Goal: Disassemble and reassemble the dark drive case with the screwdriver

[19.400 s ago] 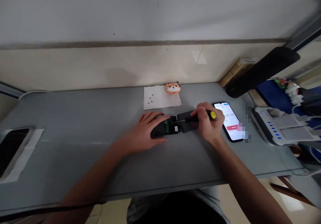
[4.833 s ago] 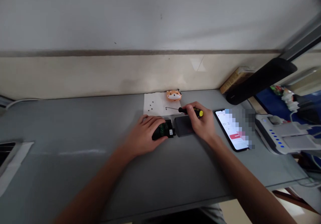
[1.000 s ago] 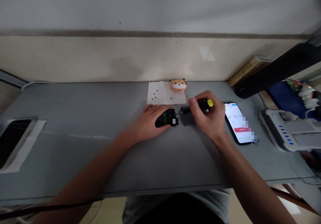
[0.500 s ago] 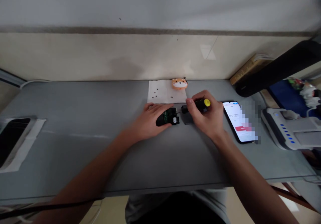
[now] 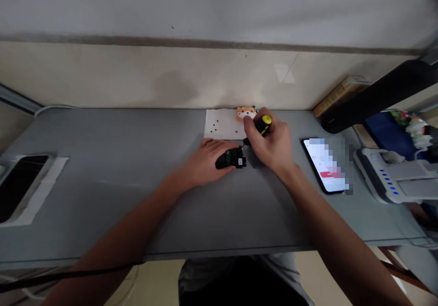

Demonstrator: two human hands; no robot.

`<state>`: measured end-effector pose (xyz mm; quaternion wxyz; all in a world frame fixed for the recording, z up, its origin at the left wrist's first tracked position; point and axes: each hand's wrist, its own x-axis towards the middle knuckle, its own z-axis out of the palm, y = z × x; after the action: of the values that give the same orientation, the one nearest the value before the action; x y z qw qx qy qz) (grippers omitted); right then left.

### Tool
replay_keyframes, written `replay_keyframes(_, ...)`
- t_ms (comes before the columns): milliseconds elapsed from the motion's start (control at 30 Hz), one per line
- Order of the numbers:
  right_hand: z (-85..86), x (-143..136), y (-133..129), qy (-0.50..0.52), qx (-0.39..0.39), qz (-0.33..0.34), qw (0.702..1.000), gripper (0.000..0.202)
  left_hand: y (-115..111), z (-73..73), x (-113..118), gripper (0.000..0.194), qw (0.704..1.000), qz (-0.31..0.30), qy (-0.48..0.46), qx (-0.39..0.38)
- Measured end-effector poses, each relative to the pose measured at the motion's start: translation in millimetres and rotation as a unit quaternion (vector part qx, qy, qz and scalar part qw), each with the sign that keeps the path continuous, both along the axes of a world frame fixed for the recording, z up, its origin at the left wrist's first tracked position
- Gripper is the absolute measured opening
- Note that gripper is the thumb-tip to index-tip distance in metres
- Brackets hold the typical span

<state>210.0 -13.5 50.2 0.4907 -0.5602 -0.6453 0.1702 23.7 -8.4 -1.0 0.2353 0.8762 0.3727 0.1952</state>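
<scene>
My left hand [image 5: 201,163] grips a small black device [image 5: 233,158] with a green circuit board showing, which rests on the grey desk [image 5: 164,210]. Thumb and fingers lie along its two long sides. In my right hand [image 5: 275,144] is a screwdriver [image 5: 264,124] with a black and yellow handle, held tilted. Its tip points down at the device's far right corner; I cannot tell whether it sits in a screw. Several tiny dark screws [image 5: 215,125] lie on a white paper sheet [image 5: 224,134] just beyond the device.
An orange dog-faced case [image 5: 244,113] stands on the paper's far edge, partly behind my right hand. To the right lie a lit phone [image 5: 321,164] and a white power strip [image 5: 393,176]. A black cylinder [image 5: 372,96] leans there. Another dark-screened device [image 5: 23,185] lies far left.
My right hand has moved left and away from me with the screwdriver, bringing its tip from the device's right side to its far right corner. The screwdriver now stands more upright.
</scene>
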Motion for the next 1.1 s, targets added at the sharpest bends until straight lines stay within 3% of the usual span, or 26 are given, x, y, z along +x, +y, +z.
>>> replay_keyframes(200,-3.9,0.2,11.6,0.062,-0.002,0.023,0.998,0.041,1.0,-0.2,0.0,0.033,1.0,0.003,0.005,0.009)
replay_keyframes(300,-9.4,3.5,10.4,0.137,0.005,0.071,0.988,0.04,1.2,-1.2,-0.1,0.031,1.0,0.0,0.004,0.013)
replay_keyframes(400,-17.1,4.6,10.2,0.271,-0.007,0.149,0.951,0.037,1.0,-2.5,-0.7,0.028,1.0,-0.002,0.002,0.019)
replay_keyframes(500,-22.0,2.5,10.6,0.377,-0.036,0.179,0.908,0.037,0.9,-3.4,-2.6,0.026,0.999,-0.006,0.0,0.031)
replay_keyframes(733,-11.9,-4.6,7.1,0.454,-0.092,0.194,0.865,0.053,1.8,0.1,-6.4,0.028,0.999,-0.011,0.011,0.034)
replay_keyframes(967,-17.5,3.7,8.8,0.442,-0.066,0.199,0.872,0.05,-1.6,-0.6,-2.7,0.021,0.999,0.002,0.011,0.036)
replay_keyframes(1100,-17.5,8.0,7.3,0.376,-0.049,0.217,0.899,0.049,-4.1,-2.6,2.7,0.016,0.999,0.011,0.007,0.041)
